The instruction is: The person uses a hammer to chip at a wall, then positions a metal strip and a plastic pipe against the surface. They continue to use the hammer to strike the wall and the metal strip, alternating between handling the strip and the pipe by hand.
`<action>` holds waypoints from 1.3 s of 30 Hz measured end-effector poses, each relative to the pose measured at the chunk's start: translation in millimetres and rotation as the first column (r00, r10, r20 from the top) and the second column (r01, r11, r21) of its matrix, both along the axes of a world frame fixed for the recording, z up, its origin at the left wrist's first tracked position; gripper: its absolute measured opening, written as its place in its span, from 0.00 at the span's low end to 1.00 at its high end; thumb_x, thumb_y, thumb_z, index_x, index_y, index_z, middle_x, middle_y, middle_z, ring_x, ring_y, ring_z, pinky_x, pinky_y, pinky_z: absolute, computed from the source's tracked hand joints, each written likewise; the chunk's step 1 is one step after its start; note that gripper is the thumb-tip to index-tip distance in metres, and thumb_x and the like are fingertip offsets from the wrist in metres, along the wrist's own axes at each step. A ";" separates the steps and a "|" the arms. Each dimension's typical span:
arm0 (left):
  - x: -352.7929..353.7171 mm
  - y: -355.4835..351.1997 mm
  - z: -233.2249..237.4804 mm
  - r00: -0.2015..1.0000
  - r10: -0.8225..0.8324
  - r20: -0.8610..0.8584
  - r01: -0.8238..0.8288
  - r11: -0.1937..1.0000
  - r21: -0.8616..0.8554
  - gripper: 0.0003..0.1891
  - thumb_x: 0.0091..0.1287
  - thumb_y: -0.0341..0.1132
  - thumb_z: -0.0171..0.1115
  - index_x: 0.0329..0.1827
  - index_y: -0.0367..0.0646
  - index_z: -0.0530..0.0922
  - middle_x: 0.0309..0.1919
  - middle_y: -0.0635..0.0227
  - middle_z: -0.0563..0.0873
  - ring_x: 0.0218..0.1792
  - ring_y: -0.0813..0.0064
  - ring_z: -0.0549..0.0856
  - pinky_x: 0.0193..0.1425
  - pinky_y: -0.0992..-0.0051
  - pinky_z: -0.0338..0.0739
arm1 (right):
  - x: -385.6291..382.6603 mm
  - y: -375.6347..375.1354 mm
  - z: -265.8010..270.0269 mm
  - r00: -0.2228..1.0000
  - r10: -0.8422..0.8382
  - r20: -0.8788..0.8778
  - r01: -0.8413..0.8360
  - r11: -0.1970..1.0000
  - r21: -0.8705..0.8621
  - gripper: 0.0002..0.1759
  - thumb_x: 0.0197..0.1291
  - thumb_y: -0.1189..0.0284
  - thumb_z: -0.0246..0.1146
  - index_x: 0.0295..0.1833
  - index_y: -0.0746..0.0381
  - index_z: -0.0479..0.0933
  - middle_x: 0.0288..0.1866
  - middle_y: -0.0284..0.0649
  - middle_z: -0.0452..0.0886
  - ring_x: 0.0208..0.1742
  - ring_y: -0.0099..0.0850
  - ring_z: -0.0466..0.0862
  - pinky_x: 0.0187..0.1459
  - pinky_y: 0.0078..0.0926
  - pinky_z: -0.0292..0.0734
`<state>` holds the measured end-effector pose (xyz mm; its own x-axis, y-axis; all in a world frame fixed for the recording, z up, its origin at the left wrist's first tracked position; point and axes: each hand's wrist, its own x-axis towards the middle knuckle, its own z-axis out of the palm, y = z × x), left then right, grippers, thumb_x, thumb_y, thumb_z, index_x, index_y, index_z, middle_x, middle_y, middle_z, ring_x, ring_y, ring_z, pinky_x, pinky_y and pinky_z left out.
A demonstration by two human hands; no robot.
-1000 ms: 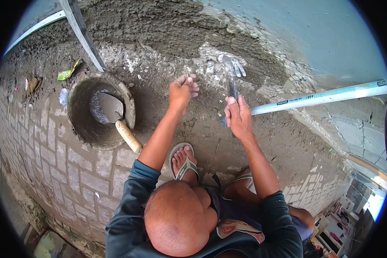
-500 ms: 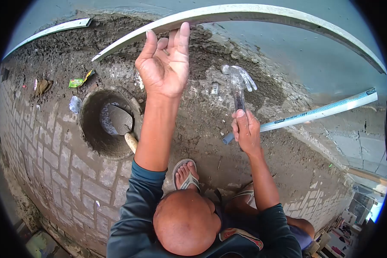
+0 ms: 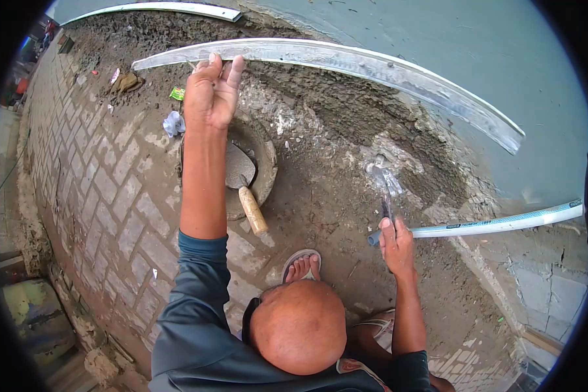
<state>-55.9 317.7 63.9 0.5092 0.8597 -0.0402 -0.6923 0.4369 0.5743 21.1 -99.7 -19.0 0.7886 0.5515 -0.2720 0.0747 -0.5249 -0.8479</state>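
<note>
A long whitish metal bar (image 3: 346,57) with a channel-like profile runs along the foot of the grey wall. My left hand (image 3: 210,98) is at the bar's lower edge near its left end, thumb and fingertips closed on it, the little-finger side raised. In my right hand (image 3: 396,245) is a claw hammer (image 3: 387,186), gripped by the handle with its head pointing to the wall. Below my left forearm stands a round mortar bucket (image 3: 268,163), partly hidden by the arm. A trowel (image 3: 253,210) rests in it, its wooden handle over the rim.
A white-and-blue pipe (image 3: 496,225) lies to the right, its end beside my right hand. Another white strip (image 3: 176,8) lies at the upper left. Litter, including a crumpled plastic bag (image 3: 174,124), dots the dirt. Brick paving (image 3: 117,176) spreads leftward; a person's head and sandalled foot show below.
The bar's right end has swung down and towards me, showing its channelled side. My left fingers have curled in at its edge. The hammer stays in my right hand, and the view has shifted.
</note>
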 end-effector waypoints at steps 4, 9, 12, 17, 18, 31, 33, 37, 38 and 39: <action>-48.7 108.1 -40.8 0.915 0.152 -0.374 -0.100 0.983 0.156 0.08 0.71 0.25 0.54 0.50 0.35 0.68 0.43 0.61 0.78 0.40 0.65 0.83 0.45 0.69 0.85 | -13.2 3.4 -11.6 0.996 0.082 -0.039 -0.086 0.990 -0.108 0.27 0.70 0.50 0.54 0.30 0.65 0.70 0.17 0.40 0.72 0.20 0.33 0.75 0.26 0.35 0.68; -72.1 212.4 -83.8 0.618 0.282 -0.734 -0.209 0.959 0.193 0.10 0.69 0.22 0.56 0.50 0.27 0.69 0.43 0.56 0.78 0.34 0.62 0.84 0.34 0.72 0.88 | -24.9 11.7 -21.6 0.979 0.166 -0.113 -0.188 0.959 -0.213 0.30 0.68 0.47 0.54 0.35 0.68 0.73 0.21 0.49 0.75 0.24 0.43 0.77 0.32 0.41 0.71; -80.5 247.7 -115.4 0.509 0.203 -0.837 -0.129 0.979 0.159 0.12 0.67 0.27 0.60 0.48 0.29 0.71 0.43 0.56 0.79 0.37 0.61 0.84 0.36 0.69 0.87 | -29.8 12.5 -31.0 0.977 0.184 -0.104 -0.201 0.961 -0.191 0.31 0.67 0.47 0.54 0.38 0.70 0.73 0.25 0.55 0.76 0.30 0.49 0.79 0.36 0.44 0.71; -68.9 190.0 -78.7 0.224 0.422 -0.879 0.022 0.899 0.437 0.15 0.66 0.48 0.60 0.34 0.46 0.72 0.18 0.72 0.73 0.22 0.83 0.75 0.22 0.81 0.65 | -20.7 12.5 -18.5 0.973 0.168 -0.160 -0.198 0.960 -0.198 0.34 0.67 0.46 0.55 0.38 0.73 0.72 0.30 0.61 0.77 0.36 0.52 0.80 0.41 0.43 0.72; -60.2 149.9 -51.4 0.346 0.356 -0.868 0.039 0.919 0.392 0.15 0.68 0.49 0.56 0.31 0.48 0.69 0.18 0.75 0.71 0.19 0.85 0.70 0.21 0.82 0.61 | -19.9 8.3 -26.3 0.983 0.138 -0.121 -0.155 0.977 -0.148 0.34 0.67 0.46 0.55 0.38 0.73 0.72 0.29 0.58 0.75 0.34 0.48 0.78 0.41 0.43 0.72; 21.2 -187.5 -116.2 0.410 -0.521 -0.749 0.811 0.584 0.038 0.11 0.75 0.34 0.51 0.51 0.37 0.78 0.25 0.75 0.75 0.24 0.85 0.73 0.26 0.83 0.67 | 7.3 8.9 -60.0 0.949 -0.306 0.078 0.289 0.941 0.178 0.26 0.72 0.50 0.50 0.37 0.65 0.74 0.18 0.30 0.69 0.17 0.20 0.68 0.18 0.23 0.63; 39.9 -201.1 -150.4 0.402 -0.517 -0.756 0.793 0.610 0.005 0.10 0.74 0.31 0.52 0.50 0.35 0.78 0.25 0.74 0.76 0.24 0.84 0.75 0.26 0.82 0.71 | 24.6 4.4 -111.1 0.949 -0.233 0.212 0.239 0.971 -0.003 0.27 0.73 0.50 0.49 0.36 0.65 0.74 0.18 0.31 0.69 0.17 0.20 0.69 0.18 0.23 0.63; 67.7 -214.0 -184.4 0.371 -0.513 -0.774 0.750 0.657 -0.076 0.09 0.72 0.27 0.54 0.50 0.32 0.79 0.27 0.71 0.79 0.24 0.81 0.81 0.26 0.79 0.78 | 25.3 12.9 -76.4 0.966 -0.239 0.099 0.241 0.970 -0.012 0.30 0.73 0.49 0.47 0.33 0.67 0.74 0.17 0.38 0.72 0.18 0.28 0.74 0.21 0.30 0.66; 72.0 -216.4 -195.5 0.387 -0.507 -0.770 0.737 0.672 -0.073 0.09 0.71 0.28 0.55 0.49 0.33 0.80 0.28 0.71 0.81 0.23 0.81 0.81 0.25 0.80 0.78 | 20.9 16.4 -69.2 0.960 -0.250 0.128 0.248 0.968 0.030 0.32 0.73 0.47 0.46 0.33 0.67 0.74 0.17 0.40 0.72 0.19 0.30 0.75 0.23 0.33 0.67; 72.1 -222.9 -198.9 0.371 -0.519 -0.770 0.739 0.667 -0.094 0.09 0.71 0.28 0.55 0.49 0.33 0.80 0.28 0.71 0.81 0.23 0.81 0.81 0.25 0.80 0.78 | 16.1 11.9 -75.6 0.960 -0.254 0.115 0.255 0.967 0.014 0.32 0.73 0.47 0.46 0.33 0.67 0.74 0.17 0.40 0.72 0.19 0.30 0.75 0.23 0.33 0.67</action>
<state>16.2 94.8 -134.9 0.8016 0.3305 -0.4982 0.3893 0.3439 0.8545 37.2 -87.7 -94.7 0.9287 0.3283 -0.1722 0.0350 -0.5400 -0.8410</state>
